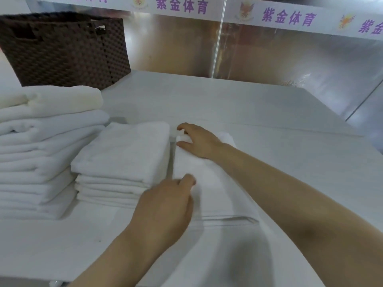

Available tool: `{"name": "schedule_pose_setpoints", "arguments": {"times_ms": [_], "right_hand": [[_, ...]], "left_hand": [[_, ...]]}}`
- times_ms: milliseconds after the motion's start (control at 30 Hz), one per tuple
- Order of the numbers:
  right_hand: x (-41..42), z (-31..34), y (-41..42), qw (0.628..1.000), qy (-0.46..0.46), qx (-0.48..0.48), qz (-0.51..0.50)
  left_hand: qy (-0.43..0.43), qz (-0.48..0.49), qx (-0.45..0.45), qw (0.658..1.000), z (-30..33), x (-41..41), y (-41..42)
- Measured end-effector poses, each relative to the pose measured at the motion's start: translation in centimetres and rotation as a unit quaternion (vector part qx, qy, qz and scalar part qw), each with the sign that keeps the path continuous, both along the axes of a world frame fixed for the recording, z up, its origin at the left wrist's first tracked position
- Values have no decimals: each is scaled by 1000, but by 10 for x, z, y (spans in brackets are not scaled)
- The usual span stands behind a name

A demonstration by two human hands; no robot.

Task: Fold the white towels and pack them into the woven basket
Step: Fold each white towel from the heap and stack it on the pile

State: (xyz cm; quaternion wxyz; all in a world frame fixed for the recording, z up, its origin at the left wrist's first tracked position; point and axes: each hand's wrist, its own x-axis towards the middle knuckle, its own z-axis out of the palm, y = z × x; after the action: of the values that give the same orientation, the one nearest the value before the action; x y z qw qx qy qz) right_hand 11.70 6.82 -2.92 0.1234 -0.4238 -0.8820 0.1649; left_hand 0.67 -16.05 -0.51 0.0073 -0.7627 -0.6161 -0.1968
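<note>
At the far left sits the woven basket, at the back corner of the white table, and you cannot see from here whether anything is in it. In front of it lies a tall, loose pile of towels, and just to its right a neater stack of folded towels, squared up and ready. Right beside that stack is the towel you are working on, folded into a long narrow strip running away from you.

Your left hand rests on the strip's near left edge, fingers curled and pressing down; whether the thumb pinches the cloth is hidden. Your right hand lies at the far end, fingers spread and bent over the left corner, apparently gripping it.

You seem to be mid-fold, with packing not yet begun. The next move likely calls for bringing the far end toward you to halve the strip, keeping the edges aligned, then setting it on the neat stack.
</note>
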Motion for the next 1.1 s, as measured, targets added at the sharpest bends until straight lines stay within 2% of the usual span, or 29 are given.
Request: {"name": "schedule_pose_setpoints", "arguments": {"times_ms": [67,133,267,367,533,633,767,833,900,967,1033,1100], "right_hand": [[3,7,-2,996,85,-26,-5],[13,20,1,989,139,-22,-35],[48,32,12,993,7,-23,-114],[67,24,20,987,-21,-58,-149],[76,18,27,968,-18,-163,-190],[77,11,28,977,-46,-106,-179],[76,19,14,972,-118,79,-185],[75,27,-7,972,-90,122,-178],[74,26,-39,983,-46,102,-144],[77,12,-72,989,-81,53,-114],[86,-6,-94,985,-132,20,-108],[94,-18,-99,986,-126,13,-113]], "left_hand": [[-41,-27,41,998,2,16,29],[-58,-42,15,997,-3,28,58],[-42,-16,-119,992,-35,34,79],[-20,-7,-120,993,-49,33,81],[10,-15,-118,993,-54,33,81],[21,-16,-122,992,-54,34,80],[36,-19,-151,988,-49,37,80],[34,-19,-163,986,-43,38,83],[31,-21,-114,993,-38,40,91],[22,-7,-67,997,-35,41,100],[27,-1,-83,996,-41,40,104],[38,-5,-125,991,-48,39,106]]}}
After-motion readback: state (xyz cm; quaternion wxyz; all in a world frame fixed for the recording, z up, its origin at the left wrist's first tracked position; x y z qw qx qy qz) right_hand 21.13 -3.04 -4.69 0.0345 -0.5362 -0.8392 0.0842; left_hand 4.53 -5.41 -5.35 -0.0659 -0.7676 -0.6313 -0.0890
